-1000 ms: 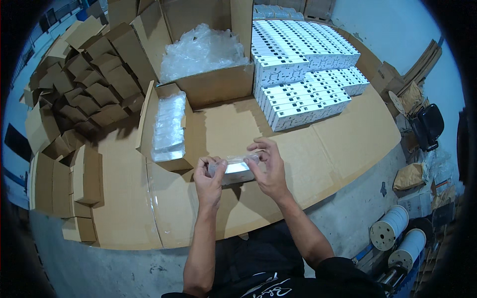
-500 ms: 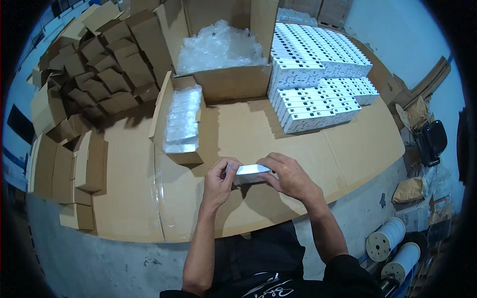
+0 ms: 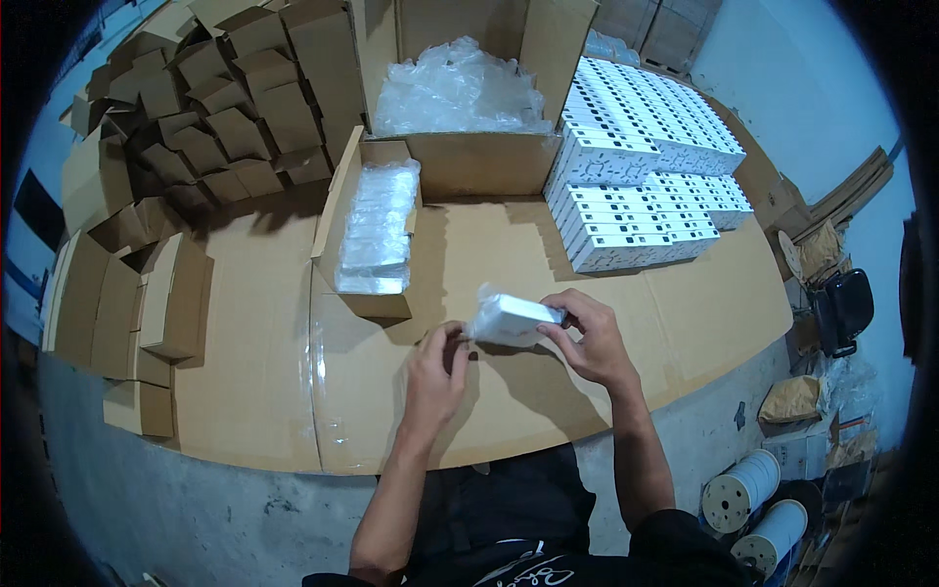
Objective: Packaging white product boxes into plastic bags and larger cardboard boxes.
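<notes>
My right hand holds a small white box in a clear plastic bag just above the cardboard-covered table. My left hand pinches the bag's loose left end. Both hands are near the front middle of the table. Just beyond them lies a long open cardboard carton filled with a row of similar bagged white boxes.
A large open carton of clear plastic bags stands at the back. Stacks of white boxes fill the back right. Many folded brown cartons pile at the back left and left edge. Tape rolls sit on the floor at right.
The bagged box has tilted and shifted slightly right in my right hand. My left hand has slid off the box to the bag's left end.
</notes>
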The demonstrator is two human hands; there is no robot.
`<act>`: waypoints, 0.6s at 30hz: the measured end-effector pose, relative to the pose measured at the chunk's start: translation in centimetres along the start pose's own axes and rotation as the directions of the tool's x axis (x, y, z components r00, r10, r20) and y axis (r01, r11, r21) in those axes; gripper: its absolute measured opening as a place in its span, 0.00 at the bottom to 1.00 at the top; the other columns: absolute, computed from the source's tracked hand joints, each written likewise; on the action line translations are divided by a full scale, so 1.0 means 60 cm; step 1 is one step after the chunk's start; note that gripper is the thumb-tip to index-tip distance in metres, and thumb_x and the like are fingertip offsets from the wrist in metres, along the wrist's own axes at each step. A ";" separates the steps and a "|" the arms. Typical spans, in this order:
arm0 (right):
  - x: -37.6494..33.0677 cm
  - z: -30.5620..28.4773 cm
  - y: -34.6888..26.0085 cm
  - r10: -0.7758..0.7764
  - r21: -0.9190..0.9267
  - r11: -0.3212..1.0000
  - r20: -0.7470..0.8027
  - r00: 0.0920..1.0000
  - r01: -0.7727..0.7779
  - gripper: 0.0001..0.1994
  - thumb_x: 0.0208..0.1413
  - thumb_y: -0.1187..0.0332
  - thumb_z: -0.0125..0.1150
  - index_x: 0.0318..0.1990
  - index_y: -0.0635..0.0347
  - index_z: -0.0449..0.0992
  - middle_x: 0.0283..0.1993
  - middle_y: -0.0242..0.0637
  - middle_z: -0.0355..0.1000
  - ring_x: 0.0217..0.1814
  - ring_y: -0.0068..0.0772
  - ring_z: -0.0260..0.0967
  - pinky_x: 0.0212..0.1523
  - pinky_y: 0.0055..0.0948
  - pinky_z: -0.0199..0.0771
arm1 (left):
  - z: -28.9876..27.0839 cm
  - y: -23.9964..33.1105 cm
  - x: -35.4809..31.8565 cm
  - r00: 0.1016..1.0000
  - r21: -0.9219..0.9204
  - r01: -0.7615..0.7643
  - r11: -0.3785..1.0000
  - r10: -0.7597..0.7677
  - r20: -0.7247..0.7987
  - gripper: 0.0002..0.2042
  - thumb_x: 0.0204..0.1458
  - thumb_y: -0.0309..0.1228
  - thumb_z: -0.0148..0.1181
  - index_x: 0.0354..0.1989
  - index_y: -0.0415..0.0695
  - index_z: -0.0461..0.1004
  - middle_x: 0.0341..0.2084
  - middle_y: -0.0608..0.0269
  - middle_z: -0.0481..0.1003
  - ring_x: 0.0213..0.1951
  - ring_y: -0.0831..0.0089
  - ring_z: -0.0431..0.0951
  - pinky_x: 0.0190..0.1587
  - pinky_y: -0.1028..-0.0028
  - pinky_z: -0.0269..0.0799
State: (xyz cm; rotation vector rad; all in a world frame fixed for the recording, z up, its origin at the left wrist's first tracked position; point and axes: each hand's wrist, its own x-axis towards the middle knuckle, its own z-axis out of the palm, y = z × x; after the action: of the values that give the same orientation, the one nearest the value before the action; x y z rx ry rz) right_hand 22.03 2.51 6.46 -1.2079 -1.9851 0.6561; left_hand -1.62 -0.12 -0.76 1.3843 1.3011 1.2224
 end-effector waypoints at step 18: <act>0.193 0.155 -0.039 -0.007 0.600 0.800 0.025 1.000 -0.010 0.11 0.66 0.79 0.56 0.53 0.73 0.68 0.43 0.40 0.76 0.42 0.26 0.77 0.46 0.26 0.79 | 0.000 0.009 -0.023 0.944 0.637 -0.331 0.696 0.255 0.212 0.23 0.56 0.34 0.61 0.59 0.39 0.70 0.62 0.51 0.67 0.67 0.52 0.63 0.68 0.53 0.59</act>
State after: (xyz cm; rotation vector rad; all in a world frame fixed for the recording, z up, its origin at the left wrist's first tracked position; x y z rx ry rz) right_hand 9.91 11.38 5.96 -0.8026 -1.5960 1.1993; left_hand -1.51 -1.53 -0.36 2.2193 1.5607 0.8726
